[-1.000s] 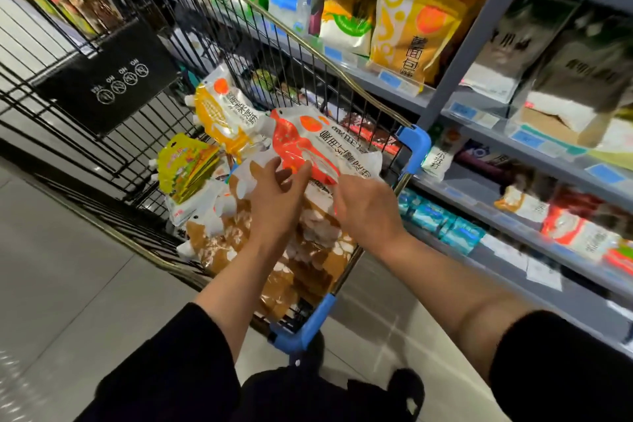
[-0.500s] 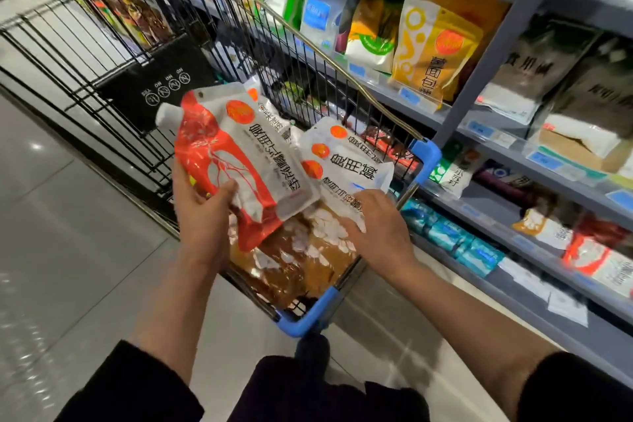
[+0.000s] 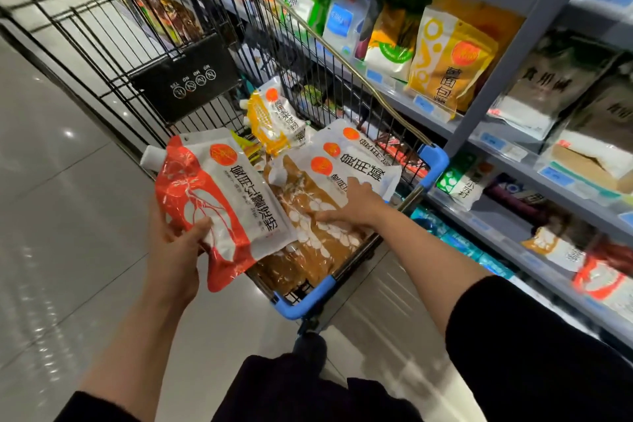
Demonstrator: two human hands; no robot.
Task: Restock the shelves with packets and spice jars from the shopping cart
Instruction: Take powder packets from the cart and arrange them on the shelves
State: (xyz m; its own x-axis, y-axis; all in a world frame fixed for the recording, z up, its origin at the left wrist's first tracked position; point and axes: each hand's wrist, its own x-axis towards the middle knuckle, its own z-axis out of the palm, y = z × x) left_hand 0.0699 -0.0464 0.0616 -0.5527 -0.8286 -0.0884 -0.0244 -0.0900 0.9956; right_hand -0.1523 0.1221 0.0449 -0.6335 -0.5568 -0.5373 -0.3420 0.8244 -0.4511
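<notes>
Left hand [image 3: 173, 250] gripped a red-and-white spouted packet [image 3: 219, 205], thumb curled over its front, holding it tilted over the near left rim of the shopping cart [image 3: 301, 305]. Right hand [image 3: 352, 209] lay on a brown packet [image 3: 308, 216] inside the cart near its near edge, fingers spread fairly straight and pressing on it; whether they had closed round anything could not be told. White packets [image 3: 363, 161] lay stacked toward the cart's right side, a yellow packet [image 3: 274, 120] farther in. Shelves [image 3: 534, 17] with bagged goods stood just right of the cart.
</notes>
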